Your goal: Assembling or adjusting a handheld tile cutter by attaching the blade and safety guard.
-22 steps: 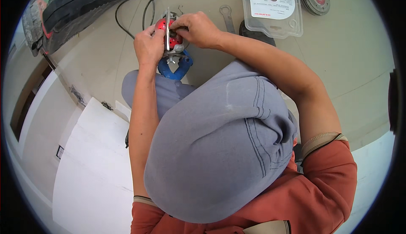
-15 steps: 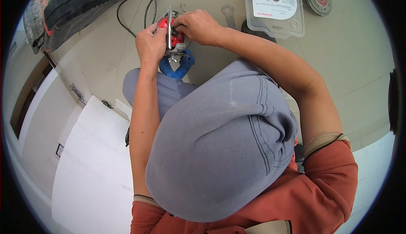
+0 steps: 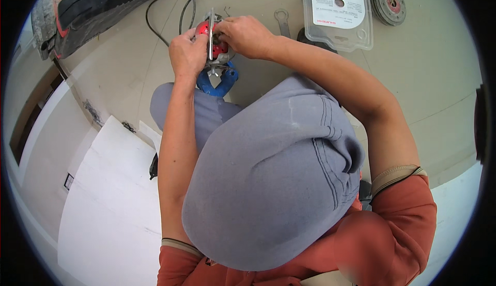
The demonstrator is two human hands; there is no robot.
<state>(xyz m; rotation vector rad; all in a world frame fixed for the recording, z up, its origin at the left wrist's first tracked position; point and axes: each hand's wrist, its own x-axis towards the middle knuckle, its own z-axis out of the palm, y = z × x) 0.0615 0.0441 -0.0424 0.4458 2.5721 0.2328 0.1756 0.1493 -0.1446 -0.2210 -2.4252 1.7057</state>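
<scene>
A red and silver handheld power cutter with a blue handle stands on the floor in front of my knees. A thin metal plate or disc shows edge-on on it, upright between my hands. My left hand grips the cutter's left side, thumb against the red housing. From the right, my right hand reaches in with fingers bent and closed at the cutter's middle. What those fingertips hold is hidden. A silver wing nut sits just above the blue handle.
A flat wrench lies beyond my right hand. Further right are a clear plastic disc case with a white label and a stack of grinding discs. A black cable loops behind the cutter. A black and red bag is at far left.
The whole view has shifted slightly. Both hands stay on the cutter, with the right fingers moved only a little at its middle.
</scene>
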